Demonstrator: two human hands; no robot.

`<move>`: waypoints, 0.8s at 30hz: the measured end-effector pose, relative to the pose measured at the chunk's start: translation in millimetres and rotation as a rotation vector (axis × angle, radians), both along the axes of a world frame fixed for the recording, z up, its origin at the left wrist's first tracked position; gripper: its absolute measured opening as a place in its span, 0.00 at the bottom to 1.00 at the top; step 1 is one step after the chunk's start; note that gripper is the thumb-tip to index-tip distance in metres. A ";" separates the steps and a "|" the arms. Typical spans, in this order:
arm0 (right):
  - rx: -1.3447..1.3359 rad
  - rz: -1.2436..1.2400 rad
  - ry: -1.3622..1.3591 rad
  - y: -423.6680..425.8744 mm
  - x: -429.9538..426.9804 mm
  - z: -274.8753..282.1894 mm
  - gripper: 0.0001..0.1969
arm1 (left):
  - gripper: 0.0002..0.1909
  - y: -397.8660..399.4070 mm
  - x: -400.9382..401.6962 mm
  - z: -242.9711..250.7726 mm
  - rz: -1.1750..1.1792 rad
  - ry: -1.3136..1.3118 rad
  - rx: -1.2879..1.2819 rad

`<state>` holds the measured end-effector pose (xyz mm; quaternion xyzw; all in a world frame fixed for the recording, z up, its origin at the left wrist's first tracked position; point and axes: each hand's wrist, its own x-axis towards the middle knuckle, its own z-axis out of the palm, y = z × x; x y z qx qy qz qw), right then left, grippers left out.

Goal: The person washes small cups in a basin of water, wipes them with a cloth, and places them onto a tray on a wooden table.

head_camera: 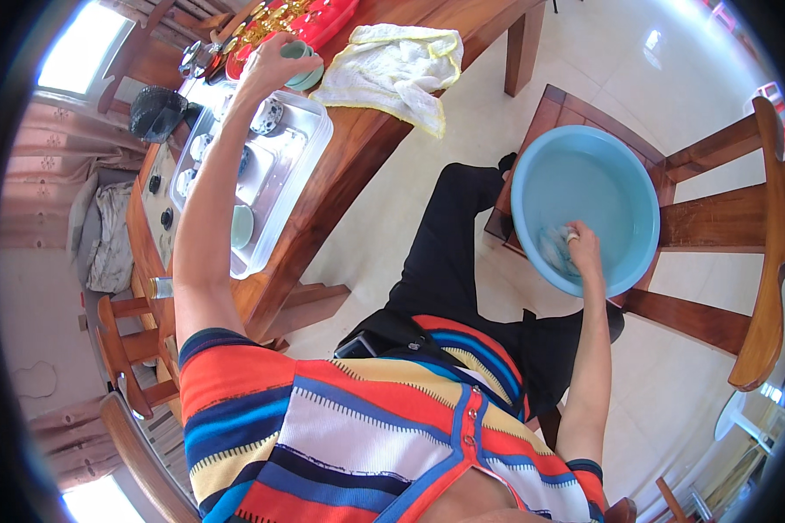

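My left hand reaches over the wooden table with fingers and thumb around a small pale green cup. Other green cups sit just below and beside it, partly hidden by the hand. In the light blue basin, my right hand grips a wet, whitish cloth in cloudy water. A clear plastic tray lies under my left forearm, holding blue-and-white cups and one pale green cup. A white cloth with yellow edging hangs partly over the table edge.
The basin stands on the seat of a wooden chair to my right. Beyond the tray are a glass teapot, a dark mesh cover and a red tray with gold-coloured decorations. A table leg stands near the chair.
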<state>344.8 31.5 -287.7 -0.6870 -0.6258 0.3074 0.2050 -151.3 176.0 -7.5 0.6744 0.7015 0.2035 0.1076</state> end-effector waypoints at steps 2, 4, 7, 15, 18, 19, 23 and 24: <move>0.005 -0.001 0.010 -0.9 2.1 -1.7 0.11 | 0.39 -5.7 8.5 -0.2 0.012 -0.021 0.039; 0.011 0.003 0.028 -1.4 -1.8 0.0 0.12 | 0.41 -13.2 -1.1 4.2 0.020 0.118 0.145; -0.019 -0.014 -0.008 -1.8 -0.6 0.2 0.12 | 0.38 -42.0 6.1 27.0 -0.008 0.336 0.329; -0.008 -0.038 0.000 -2.2 3.3 -4.4 0.12 | 0.26 -172.4 -5.2 58.1 -0.053 0.400 -0.405; -0.014 -0.029 0.008 -3.2 -0.9 0.9 0.12 | 0.30 -206.9 -27.8 38.7 0.021 0.392 -0.471; -0.007 -0.056 0.016 -2.9 -3.2 3.3 0.12 | 0.31 -213.0 -31.3 34.7 0.041 0.399 -0.504; -0.050 -0.075 -0.002 -2.7 1.1 5.2 0.12 | 0.33 -212.0 -14.4 26.4 0.055 0.465 -0.525; -0.046 -0.078 -0.002 -3.3 1.2 3.7 0.12 | 0.33 -210.9 -16.0 23.2 0.012 0.454 -0.512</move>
